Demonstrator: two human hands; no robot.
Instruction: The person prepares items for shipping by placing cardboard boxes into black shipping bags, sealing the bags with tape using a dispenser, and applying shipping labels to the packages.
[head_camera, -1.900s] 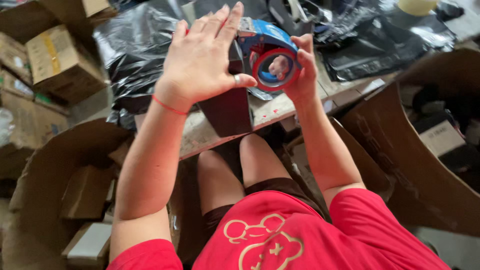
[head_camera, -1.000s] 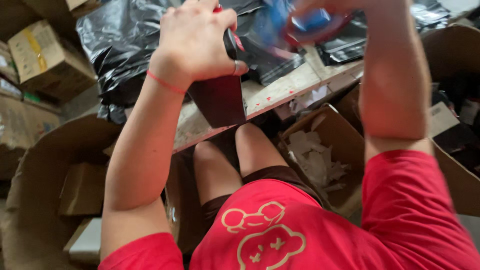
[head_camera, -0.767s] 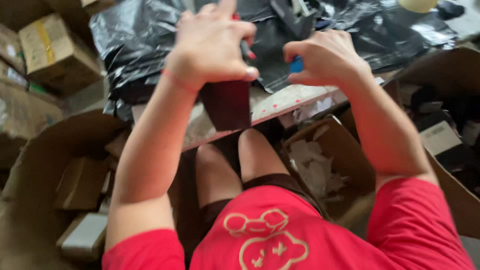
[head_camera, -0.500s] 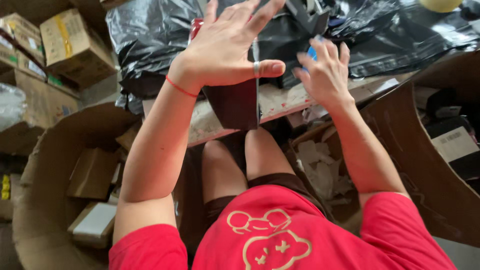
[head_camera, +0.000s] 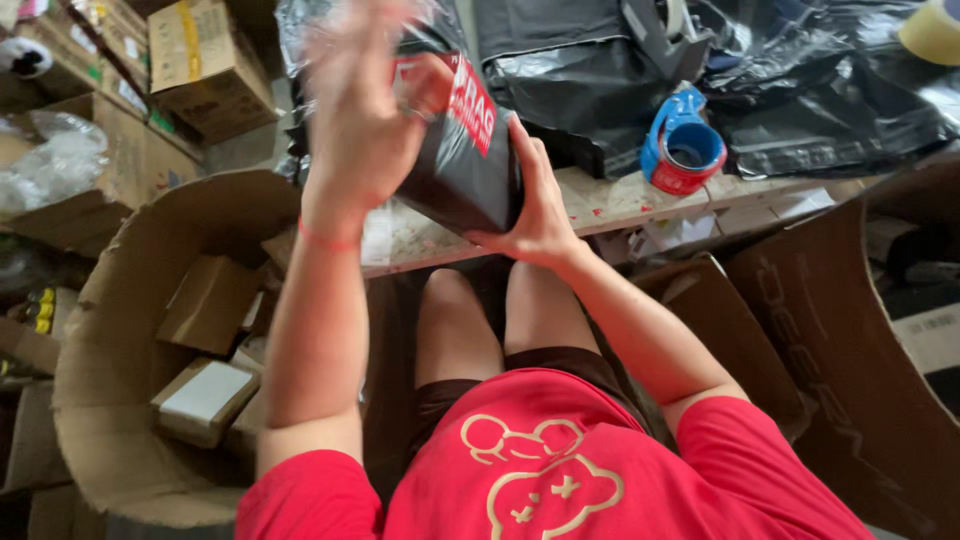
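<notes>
A parcel wrapped in black plastic (head_camera: 465, 175), with a red sticker on it, is lifted and tilted above the front edge of the worktable (head_camera: 600, 205). My right hand (head_camera: 535, 195) holds it from the right side and beneath. My left hand (head_camera: 365, 120), blurred by motion, presses on the parcel's upper left with its fingers spread. A blue and red tape dispenser (head_camera: 683, 145) sits on the table to the right of the parcel, apart from both hands.
Black plastic bags (head_camera: 820, 80) are heaped along the back of the table. A large open carton (head_camera: 110, 330) at left holds several small boxes (head_camera: 205, 400). More cartons (head_camera: 205, 60) are stacked at upper left. Another big carton (head_camera: 850, 330) stands at right.
My right hand has set the tape dispenser down on the table and taken hold of the black parcel. The parcel has been lifted and tilted, with my left hand still on it.
</notes>
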